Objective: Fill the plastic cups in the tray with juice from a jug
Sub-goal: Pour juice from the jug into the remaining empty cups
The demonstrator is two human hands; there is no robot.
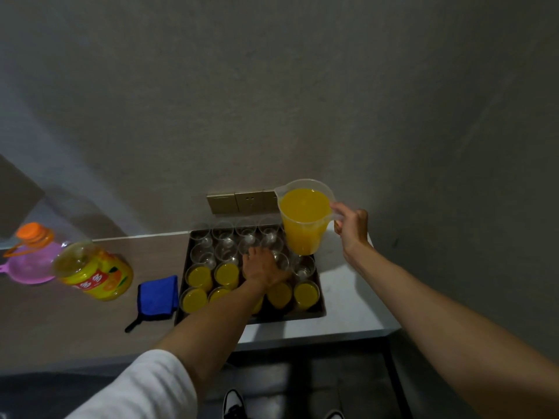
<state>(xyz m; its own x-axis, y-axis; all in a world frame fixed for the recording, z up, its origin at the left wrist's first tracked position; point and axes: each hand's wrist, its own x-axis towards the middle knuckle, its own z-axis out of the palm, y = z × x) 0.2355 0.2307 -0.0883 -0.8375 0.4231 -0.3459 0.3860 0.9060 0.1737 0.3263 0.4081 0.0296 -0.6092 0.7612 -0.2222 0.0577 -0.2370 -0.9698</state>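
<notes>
Now right hand [351,228] grips jug [305,219] handle, upright above tray [314,313]. Left hand [263,267] steadies empty cup [279,260], grasp unclear. Tip slowly, spout over cup, stop short of rim.

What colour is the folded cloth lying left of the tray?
Blue, with a black loop at its near corner; the cloth shows clearly in the head view.

Dim room, you're getting soft, noisy footage. Wide-angle bends the table [348,300] edge and stretches both forearms toward the bottom corners. Wall vignettes dark at the top. Only the juice in the jug [305,222] reads saturated; empty cups [225,240] smear together.
</notes>
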